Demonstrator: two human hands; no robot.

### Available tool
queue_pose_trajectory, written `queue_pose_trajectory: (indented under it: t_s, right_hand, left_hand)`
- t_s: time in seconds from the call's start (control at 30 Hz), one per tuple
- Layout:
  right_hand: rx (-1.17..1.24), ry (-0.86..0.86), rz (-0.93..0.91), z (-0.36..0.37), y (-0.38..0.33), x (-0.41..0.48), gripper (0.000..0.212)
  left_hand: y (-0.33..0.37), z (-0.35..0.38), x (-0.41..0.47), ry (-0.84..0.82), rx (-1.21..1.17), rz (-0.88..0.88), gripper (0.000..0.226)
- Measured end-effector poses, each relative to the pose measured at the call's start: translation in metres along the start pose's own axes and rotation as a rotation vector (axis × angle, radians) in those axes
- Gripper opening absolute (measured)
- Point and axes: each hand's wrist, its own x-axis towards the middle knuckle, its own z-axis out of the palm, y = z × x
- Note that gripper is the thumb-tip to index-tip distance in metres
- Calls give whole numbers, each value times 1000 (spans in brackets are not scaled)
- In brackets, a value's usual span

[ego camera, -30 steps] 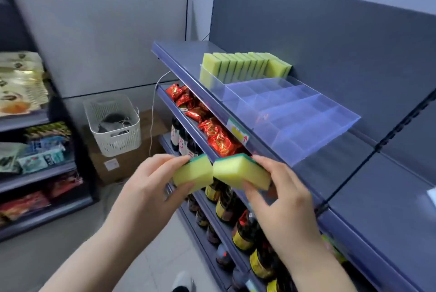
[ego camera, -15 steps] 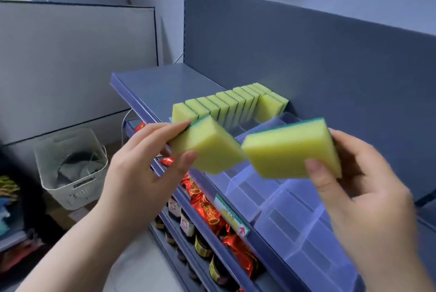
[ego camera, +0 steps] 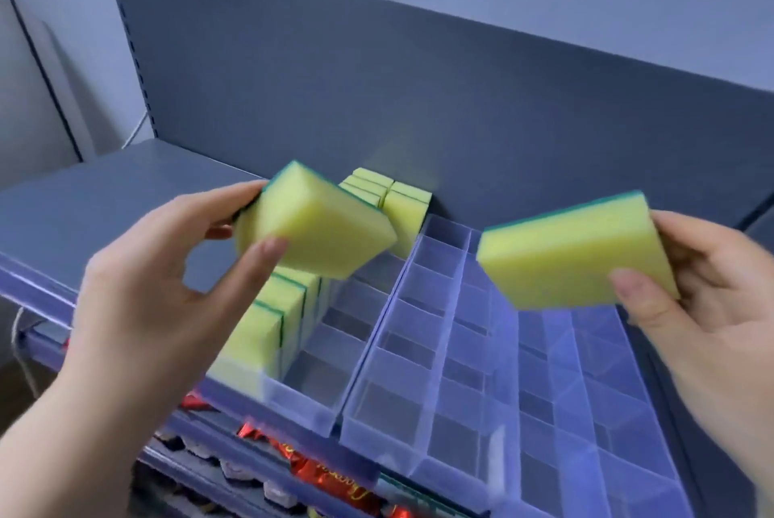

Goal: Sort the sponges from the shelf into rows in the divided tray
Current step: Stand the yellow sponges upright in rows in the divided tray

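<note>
The left hand (ego camera: 155, 299) holds a yellow sponge with a green scouring face (ego camera: 318, 224) in the air over the left end of the divided tray (ego camera: 423, 463). Its grip pinches the sponge with the thumb on the near yellow face and the fingers behind the green side. The right hand (ego camera: 720, 308) holds a second sponge (ego camera: 565, 258) the same way, thumb in front and fingers curled round the far edge, above the right half of the tray. The two sponges are well apart and neither touches the tray. The tray is clear plastic, split into lanes of small compartments, and sits on the grey shelf (ego camera: 104, 203) with its far end close to the dark back panel (ego camera: 419, 98). A row of sponges (ego camera: 268, 325) stands on edge in the leftmost lane, packed face to face from the front wall backward. The left-held sponge hides the middle of that row. More sponges (ego camera: 398, 203) show beyond it at the far end, just in front of the back panel, and which lane each of them stands in cannot be told. The lanes under the right hand show only bare dividers. Below the front edge of the shelf, red foil packets (ego camera: 318, 471) lie on a lower shelf, partly cut off by the tray's front wall and the left forearm. A pale cable (ego camera: 21, 333) hangs at the far left edge.
</note>
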Motion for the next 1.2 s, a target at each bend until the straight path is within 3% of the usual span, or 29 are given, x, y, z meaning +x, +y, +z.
queue_pose_trajectory:
  t_s: [0.1,0.2,0.4,0.7,1.2]
  right_hand:
    - [24,25,-5,23,-15,17,46]
    - [8,32,52,51,-23,30,29]
    - [-63,82,193,93,-15,47,24]
    - [-319,27,314,124,25,90,29]
    - [-646,-293,139,149,61,125,36]
  left_hand:
    - [-33,-6,30,-83,-44,1,49]
    - [-65,-9,50,-113,-173,-20,40]
    - [-101,-12,74,-180,-334,-66,47]
    - [-104,-3,81,-256,-459,-140,41]
    - [-91,5,100,-201,-356,-83,51]
